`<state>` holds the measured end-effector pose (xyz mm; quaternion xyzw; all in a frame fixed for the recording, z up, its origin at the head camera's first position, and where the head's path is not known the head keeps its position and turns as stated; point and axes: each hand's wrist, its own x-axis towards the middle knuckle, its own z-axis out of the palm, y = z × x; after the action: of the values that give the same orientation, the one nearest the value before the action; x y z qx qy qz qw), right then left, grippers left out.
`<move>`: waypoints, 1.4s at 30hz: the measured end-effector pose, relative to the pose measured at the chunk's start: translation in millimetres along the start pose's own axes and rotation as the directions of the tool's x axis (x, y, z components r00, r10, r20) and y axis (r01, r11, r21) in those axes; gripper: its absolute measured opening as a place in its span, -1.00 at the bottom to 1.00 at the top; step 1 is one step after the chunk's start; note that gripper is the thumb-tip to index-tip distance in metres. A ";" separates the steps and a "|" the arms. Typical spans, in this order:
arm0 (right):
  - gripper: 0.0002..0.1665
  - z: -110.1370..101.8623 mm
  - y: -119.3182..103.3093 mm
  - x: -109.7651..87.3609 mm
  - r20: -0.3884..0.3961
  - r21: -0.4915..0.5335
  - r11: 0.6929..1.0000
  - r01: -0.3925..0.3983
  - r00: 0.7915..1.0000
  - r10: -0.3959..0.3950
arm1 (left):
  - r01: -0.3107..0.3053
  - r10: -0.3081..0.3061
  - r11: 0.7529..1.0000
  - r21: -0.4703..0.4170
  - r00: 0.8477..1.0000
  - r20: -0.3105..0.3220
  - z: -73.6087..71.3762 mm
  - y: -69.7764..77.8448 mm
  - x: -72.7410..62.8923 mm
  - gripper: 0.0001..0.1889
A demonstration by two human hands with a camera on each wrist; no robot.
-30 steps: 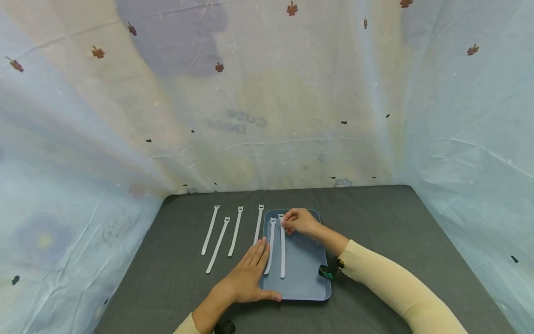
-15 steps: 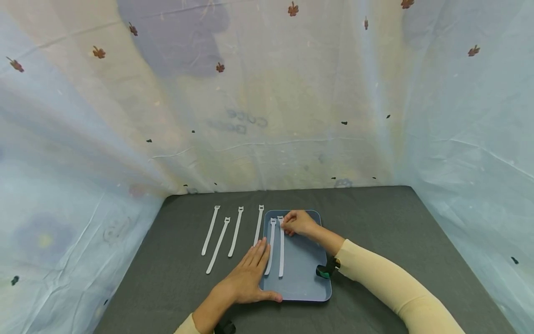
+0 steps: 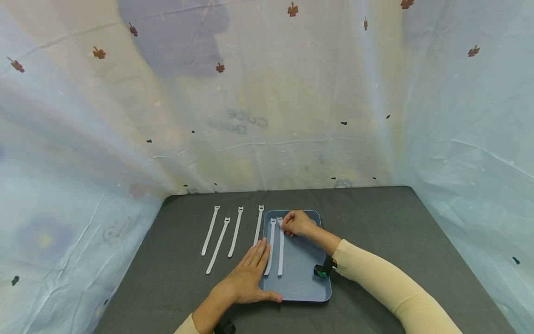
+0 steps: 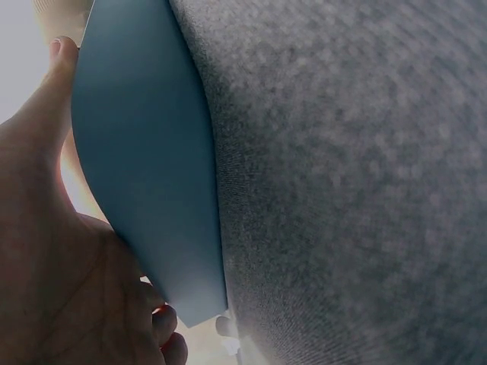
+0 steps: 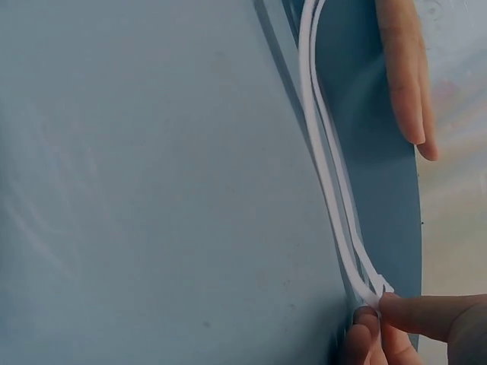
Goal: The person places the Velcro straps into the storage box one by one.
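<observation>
In the head view, my right hand [image 3: 297, 223] pinches the slotted head of a white cable tie [image 3: 281, 255] over the blue-grey tray [image 3: 304, 278]. A second white cable tie [image 3: 270, 250] lies along the tray's left side, just left of the held one. The right wrist view has the thumb and fingers of my right hand [image 5: 426, 319] on the end of the nearer cable tie [image 5: 319, 163]. My left hand [image 3: 246, 278] rests against the tray's left wall with fingers straight and thumb spread along the near edge. The left wrist view shows this hand [image 4: 61, 281] touching the tray's outer wall [image 4: 144, 152].
Several more white cable ties stand apart on the dark grey cloth [image 3: 175, 278] left of the tray, such as this leftmost cable tie [image 3: 210, 230] and one cable tie [image 3: 259, 225] beside the tray's rim. A pale printed curtain [image 3: 283, 106] encloses the table's back and sides.
My right hand has shifted slightly left and nearer with the pinched cable tie, bringing it closer to the one lying in the tray. My left hand has stayed in place.
</observation>
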<state>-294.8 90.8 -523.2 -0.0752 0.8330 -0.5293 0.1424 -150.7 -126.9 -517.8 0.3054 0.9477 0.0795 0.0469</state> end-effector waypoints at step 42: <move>-0.72 -1.3 -10.5 -10.2 -0.008 -0.041 0.999 -0.022 1.000 0.022 | -0.009 0.009 1.000 0.007 1.000 -0.020 3.0 -1.4 0.0 0.39</move>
<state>-285.7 90.2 -511.6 -0.0670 0.8449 -0.5108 0.1438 -151.0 -127.6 -521.0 0.3089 0.9471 0.0794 0.0361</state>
